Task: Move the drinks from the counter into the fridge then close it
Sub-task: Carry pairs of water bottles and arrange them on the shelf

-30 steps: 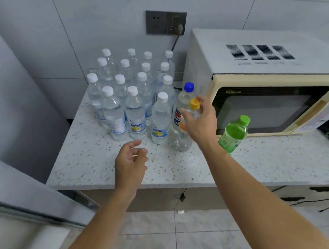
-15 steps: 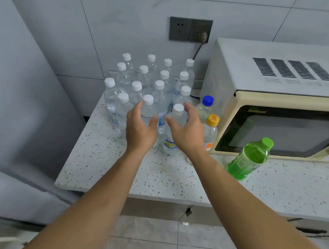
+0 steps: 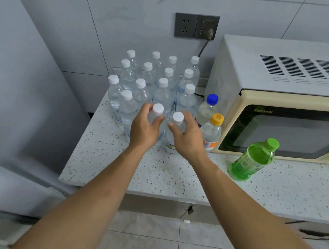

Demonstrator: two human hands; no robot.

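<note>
Left hand (image 3: 144, 131) now wraps the neck of a front white-capped bottle (image 3: 157, 111); right hand (image 3: 188, 138) wraps the bottle beside it (image 3: 177, 118); half a second back both only hovered open, so the pickup has started; both bottles stand on the table (image 3: 174, 177), front row of the cluster; fridge door not identifiable.

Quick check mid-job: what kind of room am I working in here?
Most likely a small kitchen or pantry: a National microwave sits on a speckled stone counter, with a tiled wall and power socket behind it.
</note>
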